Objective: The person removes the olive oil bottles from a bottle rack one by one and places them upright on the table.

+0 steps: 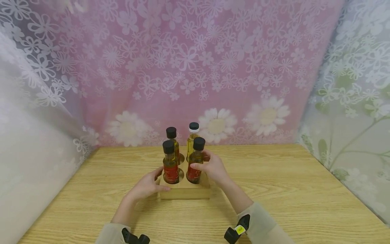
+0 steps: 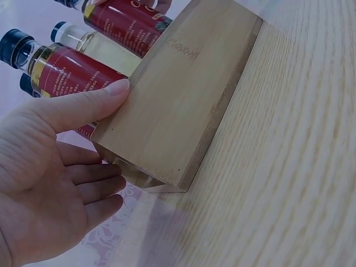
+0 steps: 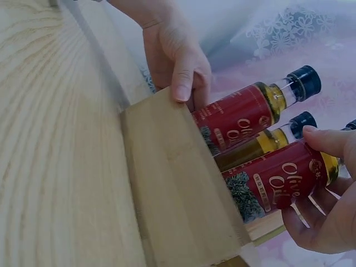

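Note:
A wooden bottle rack [image 1: 185, 194] stands on the table, with several black-capped oil bottles upright in its round holes. My right hand [image 1: 215, 168] grips the front right olive oil bottle [image 3: 281, 179], thumb and fingers around its upper part; its base sits in the rack's hole. My left hand [image 1: 145, 185] holds the rack's front left corner, thumb on the front edge and fingers by the left end. Beside that thumb stands the front left olive oil bottle [image 2: 75, 72], red-labelled. Behind are another dark oil bottle [image 1: 171, 133] and a pale yellow oil bottle [image 1: 190, 144] with a white collar.
The wood-grain table [image 1: 268, 189] stretches out on both sides of the rack. A pink flowered curtain [image 1: 182, 67] hangs behind it, with pale fabric [image 1: 33, 145] on the left and a leafy white curtain [image 1: 356, 112] on the right.

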Action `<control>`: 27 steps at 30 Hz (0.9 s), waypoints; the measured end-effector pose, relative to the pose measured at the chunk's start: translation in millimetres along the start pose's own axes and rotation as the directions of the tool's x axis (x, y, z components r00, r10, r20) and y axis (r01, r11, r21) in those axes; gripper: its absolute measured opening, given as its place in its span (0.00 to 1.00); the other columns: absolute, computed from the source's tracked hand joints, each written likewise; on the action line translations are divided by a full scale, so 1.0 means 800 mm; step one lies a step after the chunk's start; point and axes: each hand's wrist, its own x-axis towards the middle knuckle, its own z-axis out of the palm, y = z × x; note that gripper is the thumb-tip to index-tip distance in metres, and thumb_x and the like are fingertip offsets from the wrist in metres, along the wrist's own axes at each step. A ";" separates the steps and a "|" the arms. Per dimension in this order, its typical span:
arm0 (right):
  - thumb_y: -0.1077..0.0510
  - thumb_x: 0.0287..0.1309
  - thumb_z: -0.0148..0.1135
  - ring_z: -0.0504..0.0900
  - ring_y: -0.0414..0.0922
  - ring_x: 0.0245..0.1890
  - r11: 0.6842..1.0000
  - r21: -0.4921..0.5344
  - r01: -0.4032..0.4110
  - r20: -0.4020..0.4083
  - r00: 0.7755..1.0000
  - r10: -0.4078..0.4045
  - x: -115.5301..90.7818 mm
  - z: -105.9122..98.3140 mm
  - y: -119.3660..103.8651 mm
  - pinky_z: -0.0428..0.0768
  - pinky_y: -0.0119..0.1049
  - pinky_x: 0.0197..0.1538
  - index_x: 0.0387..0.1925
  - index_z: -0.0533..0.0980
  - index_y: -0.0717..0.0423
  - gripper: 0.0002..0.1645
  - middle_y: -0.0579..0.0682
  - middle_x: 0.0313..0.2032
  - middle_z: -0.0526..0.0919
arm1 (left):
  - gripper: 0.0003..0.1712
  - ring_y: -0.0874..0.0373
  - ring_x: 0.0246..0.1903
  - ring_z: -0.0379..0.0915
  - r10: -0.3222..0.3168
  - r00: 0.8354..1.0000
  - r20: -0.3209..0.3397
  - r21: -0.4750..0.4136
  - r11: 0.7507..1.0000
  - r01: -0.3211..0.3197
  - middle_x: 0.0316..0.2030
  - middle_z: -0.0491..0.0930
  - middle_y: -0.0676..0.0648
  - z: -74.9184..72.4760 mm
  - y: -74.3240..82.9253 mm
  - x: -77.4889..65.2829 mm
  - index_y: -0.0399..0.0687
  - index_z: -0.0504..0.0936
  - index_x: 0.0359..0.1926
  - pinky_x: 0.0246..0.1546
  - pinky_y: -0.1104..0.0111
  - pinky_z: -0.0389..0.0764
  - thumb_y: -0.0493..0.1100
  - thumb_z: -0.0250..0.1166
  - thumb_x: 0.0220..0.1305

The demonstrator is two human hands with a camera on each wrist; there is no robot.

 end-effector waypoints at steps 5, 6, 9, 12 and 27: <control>0.59 0.47 0.71 0.73 0.53 0.50 1.000 0.030 0.007 -0.005 1.000 -0.007 0.003 -0.011 -0.011 0.76 0.49 0.48 0.53 0.74 0.60 0.30 0.56 0.45 0.77 | 0.55 0.33 0.64 0.49 0.004 1.000 -0.005 0.000 1.000 -0.004 0.68 0.51 0.34 -0.001 0.000 -0.001 0.36 0.51 0.70 0.60 0.45 0.59 0.47 0.74 0.48; 0.60 0.47 0.71 0.73 0.53 0.50 0.999 0.044 0.012 -0.004 1.000 -0.011 0.003 -0.014 -0.014 0.75 0.49 0.48 0.53 0.73 0.60 0.29 0.56 0.45 0.77 | 0.55 0.33 0.64 0.49 0.006 1.000 -0.005 0.004 1.000 -0.006 0.68 0.51 0.33 -0.001 0.001 -0.001 0.36 0.51 0.70 0.59 0.45 0.59 0.47 0.74 0.48; 0.62 0.48 0.69 0.73 0.52 0.49 0.995 0.090 0.037 0.003 0.999 -0.038 0.007 -0.026 -0.018 0.73 0.49 0.51 0.53 0.73 0.62 0.28 0.57 0.45 0.76 | 0.55 0.33 0.64 0.50 0.010 1.000 -0.013 0.018 1.000 -0.010 0.67 0.52 0.33 -0.001 0.001 -0.001 0.35 0.52 0.70 0.59 0.45 0.59 0.46 0.74 0.48; 0.63 0.50 0.68 0.73 0.52 0.48 0.990 0.127 0.067 0.003 0.998 -0.068 0.009 -0.038 -0.022 0.71 0.49 0.52 0.53 0.72 0.64 0.27 0.57 0.45 0.76 | 0.55 0.33 0.64 0.50 0.013 1.000 -0.011 0.015 1.000 -0.012 0.67 0.52 0.33 0.000 0.002 -0.001 0.35 0.52 0.70 0.60 0.46 0.59 0.46 0.74 0.48; 0.66 0.49 0.67 0.73 0.49 0.48 0.991 0.132 0.026 -0.120 0.993 -0.010 0.019 -0.106 -0.004 0.69 0.44 0.54 0.55 0.70 0.67 0.30 0.59 0.46 0.76 | 0.55 0.33 0.64 0.50 0.013 1.000 -0.009 0.023 1.000 -0.013 0.68 0.51 0.34 0.000 0.000 0.001 0.36 0.51 0.70 0.60 0.46 0.59 0.46 0.74 0.48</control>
